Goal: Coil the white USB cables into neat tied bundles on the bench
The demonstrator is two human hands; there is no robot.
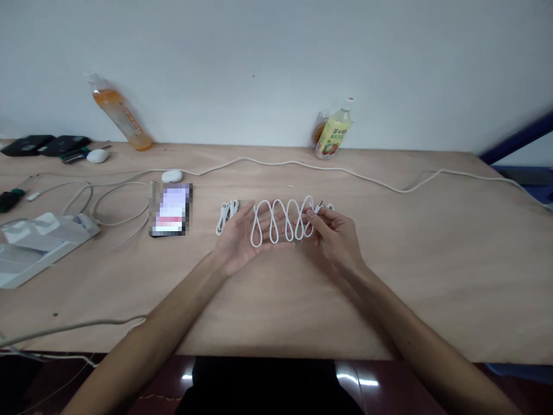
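A white cable (273, 222) hangs in several narrow loops side by side, spread across the palm and fingers of my left hand (242, 239). That hand is palm up with its fingers stretched out to the right under the loops. My right hand (334, 233) pinches the cable's right end, near a plug, between thumb and fingers. Left of the loops, a second white cable (223, 218) lies folded in a bundle on the table, just behind my left hand. Another bit of white cable (330, 206) shows behind my right hand, mostly hidden.
On the wooden table (432, 259) are a phone (173, 210), a white case (171, 176) and a power strip (47, 248). An orange bottle (121, 115) and a yellow bottle (334, 132) lean on the wall. A long cord (294, 163) crosses behind.
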